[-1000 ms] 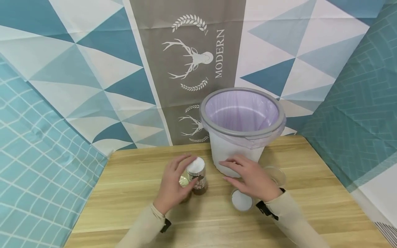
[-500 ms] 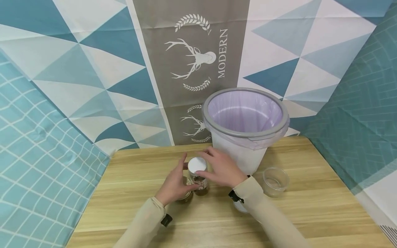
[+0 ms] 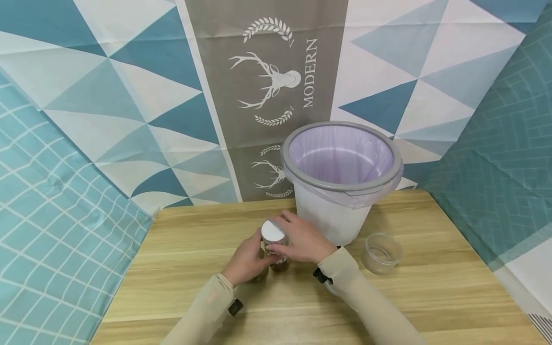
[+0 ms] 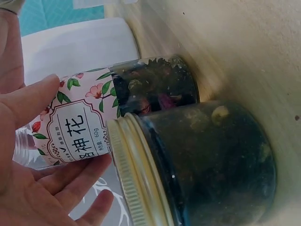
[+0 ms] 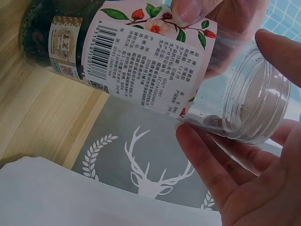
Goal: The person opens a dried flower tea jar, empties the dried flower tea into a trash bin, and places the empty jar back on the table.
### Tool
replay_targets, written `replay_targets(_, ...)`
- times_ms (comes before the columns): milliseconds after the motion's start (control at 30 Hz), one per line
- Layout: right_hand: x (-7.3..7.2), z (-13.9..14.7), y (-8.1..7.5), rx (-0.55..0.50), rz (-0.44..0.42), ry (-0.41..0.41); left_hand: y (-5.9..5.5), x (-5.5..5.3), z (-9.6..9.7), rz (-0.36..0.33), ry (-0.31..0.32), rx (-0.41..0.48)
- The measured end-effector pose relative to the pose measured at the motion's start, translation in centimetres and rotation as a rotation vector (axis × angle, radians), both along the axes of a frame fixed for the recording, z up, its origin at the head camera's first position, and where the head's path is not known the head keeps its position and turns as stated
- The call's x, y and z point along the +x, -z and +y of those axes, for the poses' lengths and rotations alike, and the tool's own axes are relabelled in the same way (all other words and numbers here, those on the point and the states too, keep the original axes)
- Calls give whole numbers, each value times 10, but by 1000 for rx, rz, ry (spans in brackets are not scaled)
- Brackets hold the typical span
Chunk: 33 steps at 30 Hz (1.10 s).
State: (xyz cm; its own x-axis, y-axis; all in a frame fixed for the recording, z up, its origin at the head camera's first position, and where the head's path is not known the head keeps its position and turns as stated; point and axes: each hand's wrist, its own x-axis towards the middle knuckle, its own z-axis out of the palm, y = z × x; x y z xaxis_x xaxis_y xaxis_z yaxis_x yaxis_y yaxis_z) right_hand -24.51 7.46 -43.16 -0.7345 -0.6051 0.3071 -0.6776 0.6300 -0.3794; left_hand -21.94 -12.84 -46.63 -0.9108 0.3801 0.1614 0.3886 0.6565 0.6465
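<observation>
A clear jar [image 3: 273,232] with a pink floral label and dark dried flowers inside stands upright, its round top white. My left hand [image 3: 247,261] grips the jar from the left, with the thumb and fingers on its label in the left wrist view. Around the upper part, my right hand [image 3: 304,239] holds it from the other side. The right wrist view shows the bare threaded neck [image 5: 256,101] between the right thumb and fingers. Close beside it stands a second jar [image 4: 211,165] with a gold screw lid [image 4: 141,174], mostly hidden by my left hand in the head view.
Behind and to the right stands a white bin [image 3: 332,215] with a grey rim and a purple liner. A clear round tub [image 3: 382,253] sits right of the bin. A patterned cloth [image 3: 276,96] hangs along the table's back edge.
My right hand has moved left from beside the bin to the jar's upper part and closed round it. My left hand has closed in on the jar. My right sleeve now covers the white round piece.
</observation>
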Motion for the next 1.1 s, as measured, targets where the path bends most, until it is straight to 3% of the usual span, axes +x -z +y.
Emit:
replay_targets(200,3,4,-5,-7,5,-15,0,0,2,23,7,-18)
replay_targets(333,7,9,-15,-43,40,-25,-4,1,5,56,7,32)
replay_targets(733,34,37,-67,-336,107,-82,-26,10,15,322,13,148)
replay_targets(933,46,46,-81,-389,159,-107,-35,14,20,388,64,248)
replay_targets(1100,53,52,-87,-414,162,-113,-41,17,21,439,88,272)
